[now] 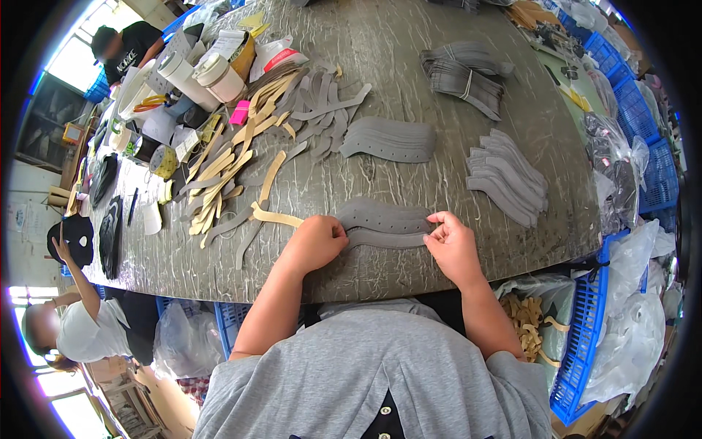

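Observation:
A grey curved strip (387,240) lies on the table near its front edge, just in front of a stack of grey curved pieces (384,213) with small holes. My left hand (317,243) is closed at the strip's left end, its fingertips partly hidden. At the other end, the thumb and fingertips of my right hand (452,247) pinch the strip, with the index finger raised toward the stack. A tan strip (276,217) reaches up to my left wrist. Farther back sits another grey stack (391,140) with holes along its edge.
Loose tan and grey strips (227,164) spread over the left side. Fanned grey strips (508,178) lie at right, and tied grey bundles (464,73) behind them. White containers (219,79) stand back left. Blue crates (581,329) line the right. Two other people are at left.

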Demonstrator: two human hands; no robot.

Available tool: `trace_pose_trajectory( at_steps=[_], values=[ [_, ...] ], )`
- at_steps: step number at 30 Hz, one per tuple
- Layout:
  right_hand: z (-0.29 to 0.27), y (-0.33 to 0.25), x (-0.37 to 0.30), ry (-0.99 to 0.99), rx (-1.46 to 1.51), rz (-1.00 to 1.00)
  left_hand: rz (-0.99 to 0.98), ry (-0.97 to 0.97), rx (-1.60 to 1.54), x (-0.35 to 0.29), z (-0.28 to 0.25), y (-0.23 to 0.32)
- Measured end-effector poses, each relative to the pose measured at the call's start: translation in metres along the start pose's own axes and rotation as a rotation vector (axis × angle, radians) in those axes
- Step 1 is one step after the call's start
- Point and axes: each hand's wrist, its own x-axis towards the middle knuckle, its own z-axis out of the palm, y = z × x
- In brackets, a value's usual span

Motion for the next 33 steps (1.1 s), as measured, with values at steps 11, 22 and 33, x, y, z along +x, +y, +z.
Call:
trace_pose_trajectory(
  at_steps=[11,22,33],
  values=[
    [0.003,-0.005,0.000,0.028,-0.106,-0.032,-0.001,0.002,0.025,0.000,-0.001,0.003],
    [0.004,-0.005,-0.001,0.044,-0.188,-0.046,0.009,-0.002,0.093,0.002,0.001,0.006],
    [0.018,-0.018,-0.013,0.158,-0.509,-0.420,0.105,0.093,0.077,-0.011,0.005,0.006]
  ],
)
